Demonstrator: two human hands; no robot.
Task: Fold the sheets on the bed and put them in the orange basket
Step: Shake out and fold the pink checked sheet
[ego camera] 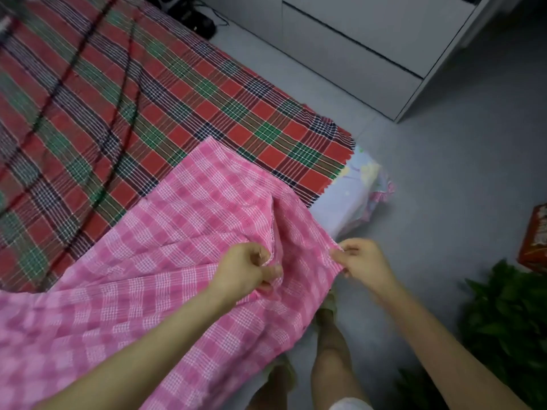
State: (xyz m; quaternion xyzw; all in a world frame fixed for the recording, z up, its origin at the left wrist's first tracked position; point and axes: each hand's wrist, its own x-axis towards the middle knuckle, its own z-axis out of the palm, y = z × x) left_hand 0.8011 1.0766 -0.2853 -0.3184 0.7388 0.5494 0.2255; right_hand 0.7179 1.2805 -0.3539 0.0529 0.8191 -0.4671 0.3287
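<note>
A pink checked sheet [154, 255] lies across the near corner of the bed and hangs over its edge. My left hand [245, 269] grips a bunched fold of it near the bed's edge. My right hand [361, 257] pinches the sheet's edge a little to the right, off the bed. Under it, a red and green plaid sheet [142, 93] lies spread flat over most of the bed. An orange box-like object [534, 238] shows at the right edge; I cannot tell if it is the basket.
The mattress corner [355, 184] with a pale printed cover sticks out at the right. A white cabinet [370, 45] stands at the back right on the grey floor [444, 187]. Green leaves [509, 318] fill the lower right. My legs stand beside the bed.
</note>
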